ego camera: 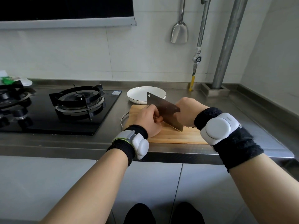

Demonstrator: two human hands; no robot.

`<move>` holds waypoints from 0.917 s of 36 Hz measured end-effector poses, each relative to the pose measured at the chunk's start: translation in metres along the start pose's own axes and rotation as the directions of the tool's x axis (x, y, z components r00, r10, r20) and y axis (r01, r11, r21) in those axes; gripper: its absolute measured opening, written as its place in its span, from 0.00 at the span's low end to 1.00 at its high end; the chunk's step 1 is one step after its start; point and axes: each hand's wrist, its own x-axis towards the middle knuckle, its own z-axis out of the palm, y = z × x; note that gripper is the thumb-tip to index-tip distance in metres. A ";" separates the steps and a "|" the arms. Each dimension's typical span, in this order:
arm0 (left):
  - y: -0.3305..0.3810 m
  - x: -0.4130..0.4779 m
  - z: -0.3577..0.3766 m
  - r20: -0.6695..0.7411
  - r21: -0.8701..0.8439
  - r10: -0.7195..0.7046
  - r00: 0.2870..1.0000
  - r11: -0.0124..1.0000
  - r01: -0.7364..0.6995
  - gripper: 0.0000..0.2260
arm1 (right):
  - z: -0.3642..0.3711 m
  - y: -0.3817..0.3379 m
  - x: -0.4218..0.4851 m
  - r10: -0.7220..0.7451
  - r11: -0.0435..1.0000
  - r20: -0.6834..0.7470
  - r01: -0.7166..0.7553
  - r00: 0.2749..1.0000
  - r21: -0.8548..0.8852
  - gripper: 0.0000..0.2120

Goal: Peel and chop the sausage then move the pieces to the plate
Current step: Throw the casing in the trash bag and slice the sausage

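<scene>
A wooden cutting board [174, 136] lies on the steel counter. My left hand [148, 121] rests on the board and pins a pinkish sausage [159, 119], of which only a small part shows under my fingers. My right hand [187, 113] is closed around the handle of a cleaver [163, 109], whose wide blade stands tilted with its edge down on the board right beside my left fingers. A white plate [137, 94] sits just behind the board, with nothing visible in it.
A black gas hob [77, 101] with two burners fills the counter to the left. A metal ring [123, 118] lies at the board's left edge. A steel spatula [179, 32] hangs on the wall, beside two pipes [226, 46]. Green packaging [9, 80] lies far left.
</scene>
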 end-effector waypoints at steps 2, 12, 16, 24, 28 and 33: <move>-0.001 0.000 0.000 0.006 0.002 -0.007 1.000 1.000 0.007 0.05 | -0.001 0.000 0.000 -0.002 1.000 0.001 0.002 1.000 -0.001 0.10; -0.001 0.000 0.001 0.003 -0.003 0.002 1.000 1.000 -0.002 0.04 | 0.000 0.003 0.001 0.002 1.000 -0.065 -0.002 0.998 -0.002 0.10; -0.002 0.000 0.002 -0.017 -0.018 0.007 1.000 1.000 -0.007 0.04 | -0.002 0.005 -0.001 -0.006 1.000 -0.084 0.006 0.996 0.000 0.09; 0.000 -0.002 -0.001 -0.017 -0.007 0.011 1.000 1.000 -0.011 0.05 | -0.004 0.001 -0.003 -0.052 0.998 -0.113 0.048 0.992 -0.038 0.09; 0.002 -0.002 -0.002 -0.005 -0.008 -0.006 1.000 1.000 0.006 0.06 | -0.004 0.000 -0.003 -0.071 0.997 -0.120 0.065 0.990 -0.048 0.08; 0.003 -0.002 -0.003 0.005 -0.010 -0.020 1.000 1.000 0.020 0.06 | -0.005 -0.001 -0.005 -0.069 0.997 -0.114 0.064 0.991 -0.041 0.08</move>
